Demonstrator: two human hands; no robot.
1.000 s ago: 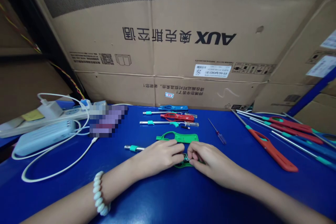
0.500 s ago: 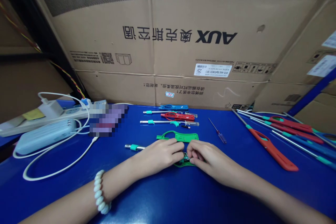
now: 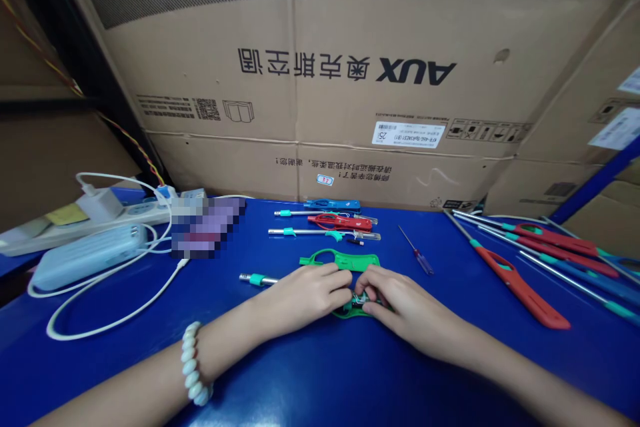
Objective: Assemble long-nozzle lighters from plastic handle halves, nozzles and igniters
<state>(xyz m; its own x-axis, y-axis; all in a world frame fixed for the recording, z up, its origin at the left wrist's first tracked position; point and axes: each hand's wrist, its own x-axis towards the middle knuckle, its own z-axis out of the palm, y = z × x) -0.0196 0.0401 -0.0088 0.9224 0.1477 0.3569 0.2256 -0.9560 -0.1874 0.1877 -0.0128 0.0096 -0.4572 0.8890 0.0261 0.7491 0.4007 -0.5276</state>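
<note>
My left hand (image 3: 317, 293) is curled over the left end of an open green plastic lighter-like shell (image 3: 357, 313) on the shiny blue counter (image 3: 310, 373). I can't tell whether its fingers grip anything, as my knuckles hide them. My right hand (image 3: 395, 297) is bent, thumb and fingertips at the small metal and teal parts (image 3: 360, 300) in that shell; whether they are pinched tight, I can't tell.

My landmark is the loose green plastic handle cover (image 3: 350, 261), lying just beyond my fingers. Nearer me than it is the shell I'm working on; to its left and nearer me, a silver metal tube with a teal collar (image 3: 257, 279) passes out of sight under my left hand.

I judge this green set partway along: parts sit inside, but the cover is off. Beyond the cover, the red plastic handle piece (image 3: 345, 223) and blue plastic handle piece (image 3: 334, 205) lie with 2 silver tubes (image 3: 300, 232) set apart, so those sets look unassembled. Well right of the cover, several long-tubed lighters (image 3: 515, 280) look whole. The purple-handled screwdriver (image 3: 423, 263), right of the cover, is in neither hand.
</note>
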